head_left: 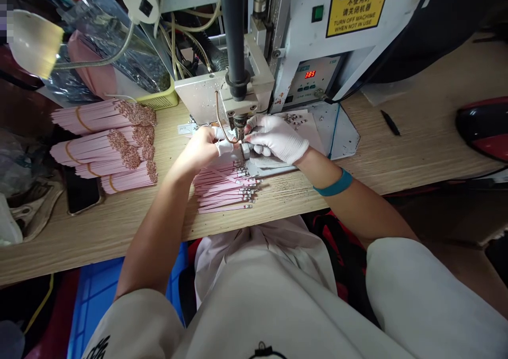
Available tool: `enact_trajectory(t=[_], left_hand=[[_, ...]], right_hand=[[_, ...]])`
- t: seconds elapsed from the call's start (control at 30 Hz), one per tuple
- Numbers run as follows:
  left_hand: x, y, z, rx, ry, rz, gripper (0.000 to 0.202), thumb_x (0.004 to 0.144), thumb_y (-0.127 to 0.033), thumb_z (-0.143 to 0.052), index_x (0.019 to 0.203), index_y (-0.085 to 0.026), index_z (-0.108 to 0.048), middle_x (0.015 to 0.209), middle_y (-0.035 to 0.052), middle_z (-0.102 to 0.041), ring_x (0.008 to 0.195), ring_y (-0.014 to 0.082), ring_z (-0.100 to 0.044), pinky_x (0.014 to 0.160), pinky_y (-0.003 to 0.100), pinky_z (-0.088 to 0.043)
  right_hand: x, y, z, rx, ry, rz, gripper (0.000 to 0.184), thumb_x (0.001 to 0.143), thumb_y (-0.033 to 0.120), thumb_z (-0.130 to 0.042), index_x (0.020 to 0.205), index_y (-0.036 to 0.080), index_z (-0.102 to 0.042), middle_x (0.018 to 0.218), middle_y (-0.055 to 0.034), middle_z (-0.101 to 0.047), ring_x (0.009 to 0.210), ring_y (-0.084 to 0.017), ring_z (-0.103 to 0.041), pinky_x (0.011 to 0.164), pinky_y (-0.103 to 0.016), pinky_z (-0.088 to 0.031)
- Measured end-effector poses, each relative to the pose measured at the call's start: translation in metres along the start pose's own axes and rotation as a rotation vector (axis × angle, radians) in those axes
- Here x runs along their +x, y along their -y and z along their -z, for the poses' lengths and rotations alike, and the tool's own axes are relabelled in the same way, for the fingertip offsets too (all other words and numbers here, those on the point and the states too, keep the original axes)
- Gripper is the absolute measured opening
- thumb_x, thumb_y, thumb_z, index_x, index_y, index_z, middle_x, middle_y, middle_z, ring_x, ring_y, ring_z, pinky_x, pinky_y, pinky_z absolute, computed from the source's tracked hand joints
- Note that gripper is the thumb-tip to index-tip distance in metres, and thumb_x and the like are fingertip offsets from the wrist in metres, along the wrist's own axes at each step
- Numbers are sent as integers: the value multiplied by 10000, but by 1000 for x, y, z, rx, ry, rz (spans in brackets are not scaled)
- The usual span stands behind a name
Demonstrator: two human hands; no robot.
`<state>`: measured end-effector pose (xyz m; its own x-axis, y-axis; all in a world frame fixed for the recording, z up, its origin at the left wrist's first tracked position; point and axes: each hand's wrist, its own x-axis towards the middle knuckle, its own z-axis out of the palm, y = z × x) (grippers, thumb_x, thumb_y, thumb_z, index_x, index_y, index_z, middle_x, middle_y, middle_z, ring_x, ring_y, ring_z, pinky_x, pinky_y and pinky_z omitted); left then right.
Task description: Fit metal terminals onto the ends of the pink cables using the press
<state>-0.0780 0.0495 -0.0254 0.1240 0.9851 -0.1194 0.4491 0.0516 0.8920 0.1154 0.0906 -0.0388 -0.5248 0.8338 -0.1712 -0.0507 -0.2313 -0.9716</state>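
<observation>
Under the soldering head of a bench machine, both my hands work close together. My left hand, with white finger cots on the fingertips, is closed in a pinch just left of the tip; what it pinches is too small to make out. From the right, my right hand in a white glove with some bare fingertips closes near the same spot, its hold hidden. A small metal block sits between the hands. Below them lies a loose pile of pink cables with small connectors at their right ends.
Rubber-banded bundles of pink cables lie at the left, beside a phone. Small connectors are scattered on a white sheet behind my right hand. A lamp, control panel reading 385 and black pen-like piece surround the workspace.
</observation>
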Motion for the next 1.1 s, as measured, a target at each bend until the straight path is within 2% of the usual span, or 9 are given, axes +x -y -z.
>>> enact_trajectory(t=[0.17,0.33,0.43,0.57,0.63,0.73,0.77,0.93,1.1], left_hand=[[1,-2,-1,-13,22,-19,190,666,-310,-715,709,-126,-693,723,8,-654,679,124,-550,683,254,-446],[0,2,4,-21,34,-34,194,670,-313,-737,730,-130,-717,694,9,-658,647,121,-560,645,244,-448],[-8,3,14,38,97,-30,244,688,-361,-746,778,-133,-749,725,38,-698,639,142,-587,599,249,-446],[-20,-1,24,263,272,-49,270,718,-394,-727,843,-161,-782,819,51,-745,720,185,-636,657,268,-477],[-20,-2,20,382,192,-60,250,762,-372,-675,843,-160,-779,781,45,-733,692,181,-620,650,271,-470],[-11,2,7,592,-74,-117,242,812,-296,-589,867,-132,-758,785,72,-697,662,178,-576,654,294,-461],[-7,5,2,652,-113,-140,245,823,-268,-561,872,-119,-749,825,93,-690,687,185,-575,679,309,-469],[5,18,-10,826,-94,-221,244,838,-154,-461,857,-102,-700,942,158,-661,905,255,-567,851,394,-477],[-1,10,-4,724,-70,-219,210,865,-197,-470,826,-121,-661,892,129,-658,839,230,-553,809,365,-458]], right_hand=[[-1,0,-3,-24,-13,-2,207,820,-21,-611,824,169,-527,575,39,-513,401,-48,-455,301,-139,-276],[-2,6,4,-110,-2,16,165,824,48,-626,858,181,-535,630,21,-535,447,-71,-477,326,-176,-294],[-5,14,21,-377,-35,116,74,831,153,-650,892,170,-611,698,-11,-591,521,-102,-523,404,-226,-380],[-10,18,41,-902,37,253,71,780,207,-678,802,176,-739,805,-36,-695,753,-184,-625,686,-325,-491],[-12,17,42,-1048,103,277,104,782,216,-668,808,203,-768,844,-26,-725,831,-208,-640,771,-348,-480],[-15,13,37,-1176,141,268,161,810,192,-620,846,205,-777,889,-24,-736,855,-213,-639,795,-344,-459],[-15,12,34,-1219,142,262,176,819,180,-603,854,198,-775,906,-30,-732,864,-215,-635,801,-342,-450],[-17,7,26,-1401,126,263,188,875,222,-570,880,169,-751,943,-84,-698,904,-252,-609,794,-362,-422],[-17,8,28,-1123,41,330,126,863,178,-598,892,189,-720,925,-46,-705,895,-230,-619,822,-349,-432]])
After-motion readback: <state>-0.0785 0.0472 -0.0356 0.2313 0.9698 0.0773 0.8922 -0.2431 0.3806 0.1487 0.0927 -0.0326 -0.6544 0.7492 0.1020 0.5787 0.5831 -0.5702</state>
